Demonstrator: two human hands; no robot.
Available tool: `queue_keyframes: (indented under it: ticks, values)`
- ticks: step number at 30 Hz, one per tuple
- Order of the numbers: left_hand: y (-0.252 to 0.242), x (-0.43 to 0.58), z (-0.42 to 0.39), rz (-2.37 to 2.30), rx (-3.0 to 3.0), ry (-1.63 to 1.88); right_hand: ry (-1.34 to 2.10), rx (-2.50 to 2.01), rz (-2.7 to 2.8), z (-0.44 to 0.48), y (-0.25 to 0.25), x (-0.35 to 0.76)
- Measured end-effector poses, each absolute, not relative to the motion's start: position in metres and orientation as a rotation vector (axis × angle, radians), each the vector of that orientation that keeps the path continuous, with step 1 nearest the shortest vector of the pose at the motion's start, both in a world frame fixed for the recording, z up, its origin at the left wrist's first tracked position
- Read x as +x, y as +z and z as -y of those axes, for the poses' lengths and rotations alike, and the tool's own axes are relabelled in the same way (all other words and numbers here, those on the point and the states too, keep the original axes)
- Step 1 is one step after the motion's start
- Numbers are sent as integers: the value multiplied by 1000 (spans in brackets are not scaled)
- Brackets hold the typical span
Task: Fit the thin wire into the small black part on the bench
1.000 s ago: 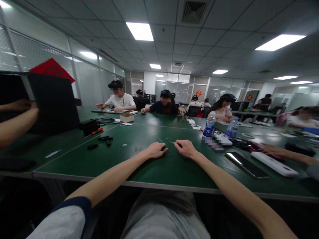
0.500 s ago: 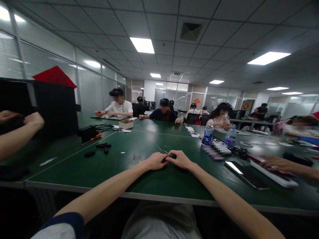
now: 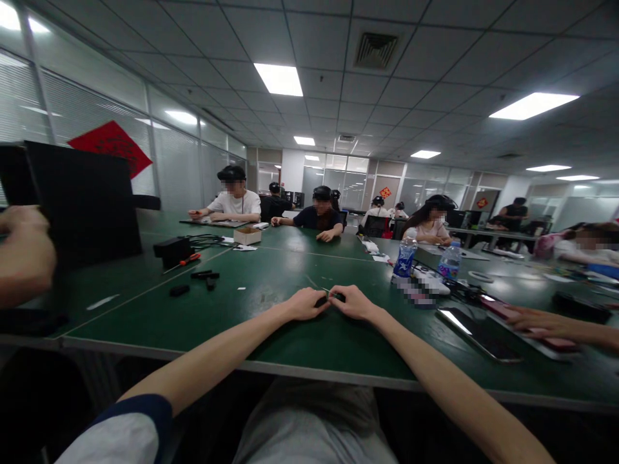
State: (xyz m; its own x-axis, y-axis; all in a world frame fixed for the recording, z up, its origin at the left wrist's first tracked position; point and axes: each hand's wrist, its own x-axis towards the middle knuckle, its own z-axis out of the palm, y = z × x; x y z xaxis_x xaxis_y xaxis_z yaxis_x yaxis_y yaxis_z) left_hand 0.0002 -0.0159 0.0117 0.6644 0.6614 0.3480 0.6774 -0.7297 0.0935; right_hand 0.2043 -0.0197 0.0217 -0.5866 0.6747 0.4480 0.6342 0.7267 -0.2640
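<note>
Near the front of the green table (image 3: 271, 335), my left hand (image 3: 307, 303) and my right hand (image 3: 354, 302) meet, fingertips almost touching. Both are closed in a pinch. Something small and dark seems to sit between the fingers, too hidden to name. A thin pale sliver shows just beyond the fingertips. Left of my hands lie several small black pieces (image 3: 206, 275) and a separate black piece (image 3: 179, 291). A little white scrap (image 3: 241, 289) rests nearer to my left hand.
A screwdriver with an orange handle (image 3: 190, 259) lies by a black box (image 3: 172, 252) and cables. An open carton (image 3: 247, 236) stands behind. To the right are bottles (image 3: 404, 259), a phone (image 3: 478, 335) and a co-worker's hand (image 3: 536, 321). Another person's arm (image 3: 26, 258) reaches in at left.
The view has shifted slightly. My hands stay together, their fingertips rearranged a little. The left co-worker's arm has drawn in; the right co-worker's hand is now on a reddish phone-like object.
</note>
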Motion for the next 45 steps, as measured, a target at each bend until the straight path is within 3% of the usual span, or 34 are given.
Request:
queue_keyframes:
  ticks: [16, 45]
  values:
    - [13, -2, 17, 1398, -2843, -727, 78, -1034, 2409, 24, 25, 206]
    - [1, -2, -2, 1220, -2738, -895, -13, -1010, 2388, 22, 20, 201]
